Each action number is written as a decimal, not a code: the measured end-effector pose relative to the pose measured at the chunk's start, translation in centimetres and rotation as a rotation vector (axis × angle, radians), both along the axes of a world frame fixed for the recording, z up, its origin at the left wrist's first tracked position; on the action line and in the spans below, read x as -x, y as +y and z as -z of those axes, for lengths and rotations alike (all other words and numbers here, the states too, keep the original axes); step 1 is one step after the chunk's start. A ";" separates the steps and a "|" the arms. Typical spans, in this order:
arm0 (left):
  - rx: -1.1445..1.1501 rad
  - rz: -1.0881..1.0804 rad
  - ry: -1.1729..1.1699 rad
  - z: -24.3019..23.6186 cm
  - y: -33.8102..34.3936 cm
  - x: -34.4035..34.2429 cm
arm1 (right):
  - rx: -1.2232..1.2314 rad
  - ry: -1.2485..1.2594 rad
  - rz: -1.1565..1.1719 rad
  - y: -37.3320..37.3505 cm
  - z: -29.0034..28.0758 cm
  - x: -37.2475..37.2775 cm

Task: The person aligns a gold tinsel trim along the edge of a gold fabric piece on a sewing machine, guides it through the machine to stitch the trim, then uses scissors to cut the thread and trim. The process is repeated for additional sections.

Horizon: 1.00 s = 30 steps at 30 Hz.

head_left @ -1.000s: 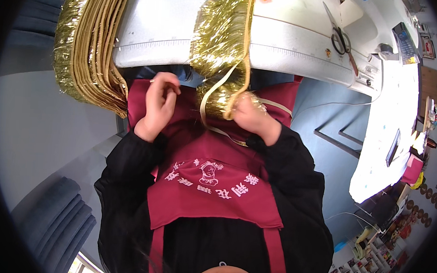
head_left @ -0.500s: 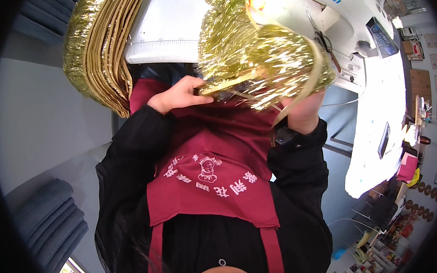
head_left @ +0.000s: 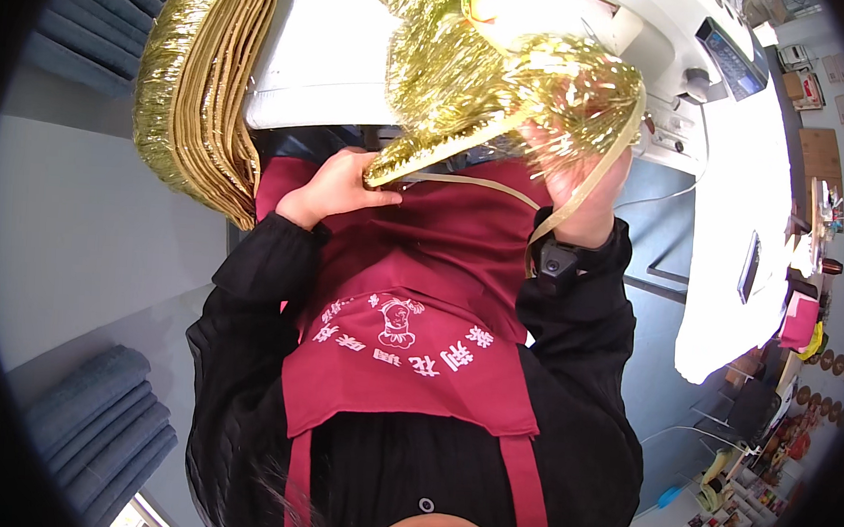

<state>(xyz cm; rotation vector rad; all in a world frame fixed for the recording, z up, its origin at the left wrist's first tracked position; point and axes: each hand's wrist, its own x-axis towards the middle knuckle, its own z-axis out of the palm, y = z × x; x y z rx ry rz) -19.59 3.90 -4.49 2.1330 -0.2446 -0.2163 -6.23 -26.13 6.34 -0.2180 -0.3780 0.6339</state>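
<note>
A shiny gold tinsel fringe strip point(head_left: 436, 83) runs off the white sewing table point(head_left: 318, 58) over my lap. My left hand point(head_left: 342, 188) grips its woven gold band at the lower left end. My right hand point(head_left: 583, 191) is raised at the right, fingers partly hidden in the tinsel, holding the fringe up. A pale gold tape point(head_left: 578, 195) loops down past my right wrist and across the red apron point(head_left: 412, 263). A thick folded stack of gold fringe point(head_left: 200, 90) hangs over the table's left end.
At the right are the sewing machine's white body point(head_left: 672, 38), a small dark control panel point(head_left: 733, 60), and a white side table point(head_left: 739, 232) with a dark phone point(head_left: 750, 266). Grey-blue folded fabric point(head_left: 98, 428) lies at the lower left.
My right hand has risen up and right, lifting and spreading the fringe from my lap. My left hand moved right and took hold of the fringe band.
</note>
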 end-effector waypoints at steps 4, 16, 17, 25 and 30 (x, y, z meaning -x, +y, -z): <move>0.375 -0.340 0.183 -0.2 -0.4 0.1 | -0.067 0.008 0.018 -0.2 -1.3 -0.2; -0.543 -0.263 -0.282 -11.0 4.2 2.6 | 0.158 0.134 -0.002 -0.4 5.3 0.4; -0.566 -0.264 -0.511 -12.1 4.1 3.3 | 0.358 0.030 0.030 -0.5 6.4 0.9; 0.357 -0.652 -0.088 -18.3 5.2 -0.1 | 0.915 -0.339 -0.277 -0.4 14.5 5.5; 0.473 -0.752 0.074 -21.3 6.9 -2.2 | 0.873 -0.653 -0.004 3.5 17.3 5.5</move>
